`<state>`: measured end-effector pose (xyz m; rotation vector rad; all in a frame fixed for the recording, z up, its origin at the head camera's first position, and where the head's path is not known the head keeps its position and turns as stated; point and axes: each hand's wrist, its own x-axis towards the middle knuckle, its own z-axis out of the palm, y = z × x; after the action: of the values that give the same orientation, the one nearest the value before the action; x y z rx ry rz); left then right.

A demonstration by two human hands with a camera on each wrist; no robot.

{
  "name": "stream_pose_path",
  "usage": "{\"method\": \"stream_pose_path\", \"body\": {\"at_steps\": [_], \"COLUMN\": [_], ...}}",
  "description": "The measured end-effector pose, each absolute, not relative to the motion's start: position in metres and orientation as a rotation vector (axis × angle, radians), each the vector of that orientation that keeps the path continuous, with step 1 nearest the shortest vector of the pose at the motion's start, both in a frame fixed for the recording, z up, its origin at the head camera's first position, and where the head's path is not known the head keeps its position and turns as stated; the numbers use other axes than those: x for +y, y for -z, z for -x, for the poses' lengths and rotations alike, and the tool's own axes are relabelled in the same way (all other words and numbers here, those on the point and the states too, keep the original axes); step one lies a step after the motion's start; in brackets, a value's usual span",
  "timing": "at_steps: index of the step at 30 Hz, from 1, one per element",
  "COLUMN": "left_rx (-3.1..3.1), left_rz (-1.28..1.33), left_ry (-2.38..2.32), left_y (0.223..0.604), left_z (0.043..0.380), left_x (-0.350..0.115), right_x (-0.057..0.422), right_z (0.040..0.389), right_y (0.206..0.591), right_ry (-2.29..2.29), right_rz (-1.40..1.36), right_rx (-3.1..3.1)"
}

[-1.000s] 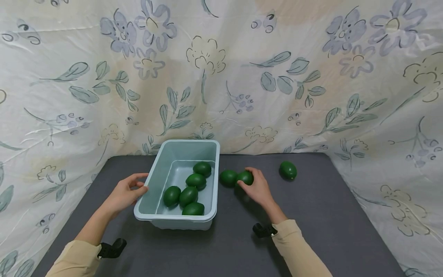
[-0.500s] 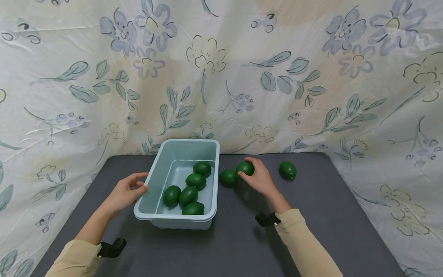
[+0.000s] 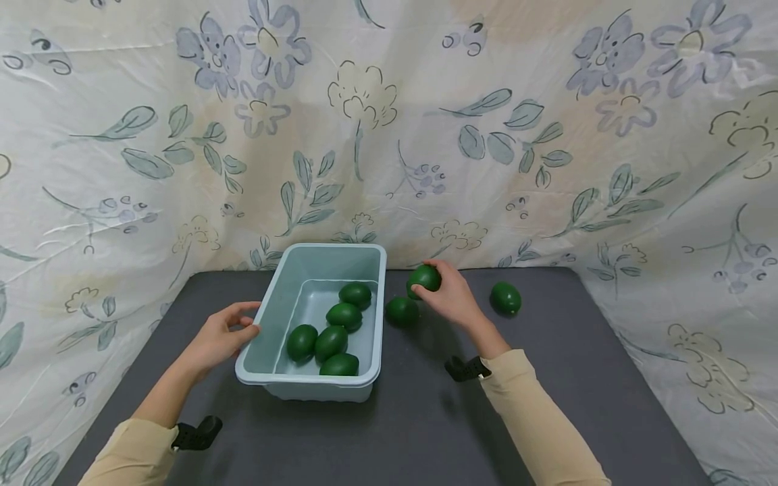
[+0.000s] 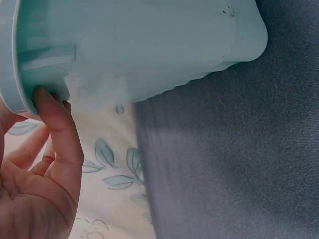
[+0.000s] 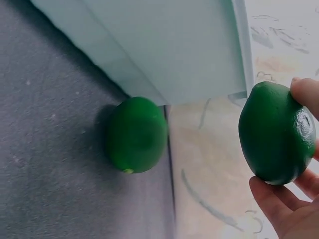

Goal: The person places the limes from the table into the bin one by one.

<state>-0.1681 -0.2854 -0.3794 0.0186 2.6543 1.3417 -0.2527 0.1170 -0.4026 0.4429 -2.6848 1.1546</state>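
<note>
In the head view a pale blue-green plastic basin (image 3: 319,391) stands left of centre, with several dark green avocados (image 3: 331,344) lying in it. My left hand (image 3: 215,339) pinches the basin's left rim; in the left wrist view the thumb presses under the rim (image 4: 11,94). Just beyond the basin's right side, my right hand (image 3: 454,297) grips an avocado (image 5: 274,132) between thumb and fingers, raised off the table. Below it, a second avocado (image 3: 402,312) rests on the table close against the basin. A third avocado (image 3: 506,298) lies apart, to the right of the right hand.
The dark grey table (image 3: 419,432) extends under everything. A floral cloth (image 3: 389,135) hangs behind the table's back edge and along both sides. Each wrist wears a black strap with a camera mount (image 3: 467,368).
The right hand has lifted its avocado off the table, up and slightly leftward, clear of the avocado beside the basin. The left hand and the basin have stayed put.
</note>
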Motion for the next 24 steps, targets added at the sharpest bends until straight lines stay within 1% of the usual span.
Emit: {"method": "stream_pose_path", "body": {"at_steps": [10, 24], "left_rx": [2.657, 2.657], "left_rz": [-0.015, -0.024], "left_ry": [-1.336, -1.34], "left_y": [0.378, 0.377], "left_z": [0.167, 0.167], "left_x": [-0.284, -0.284], "right_x": [0.105, 0.081], "right_z": [0.255, 0.253], "right_y": [0.379, 0.361], "right_ry": [-1.173, -1.234], "right_rz": [-0.514, -0.638], "right_rx": [-2.669, -2.657]}}
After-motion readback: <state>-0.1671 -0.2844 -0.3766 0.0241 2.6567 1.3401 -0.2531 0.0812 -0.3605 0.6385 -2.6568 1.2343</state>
